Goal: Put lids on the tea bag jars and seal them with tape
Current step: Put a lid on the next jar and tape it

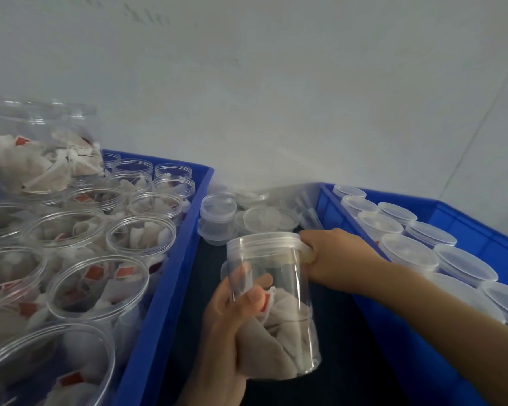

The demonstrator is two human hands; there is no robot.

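Observation:
I hold a clear plastic jar [279, 288] over the dark gap between two blue bins, tilted slightly, with several tea bags in its lower half. My left hand [223, 332] wraps round its lower left side. A clear lid [261, 241] sits on its mouth. My right hand [340, 259] grips the lid's right edge with curled fingers, thumb against the rim. Whether tape is under the thumb is unclear.
The left blue bin [170, 273] holds several open jars of tea bags [141, 235], with one larger jar [41, 159] on top at the far left. The right blue bin [467, 218] holds capped jars [408, 253]. Loose lids [264, 219] lie against the white wall.

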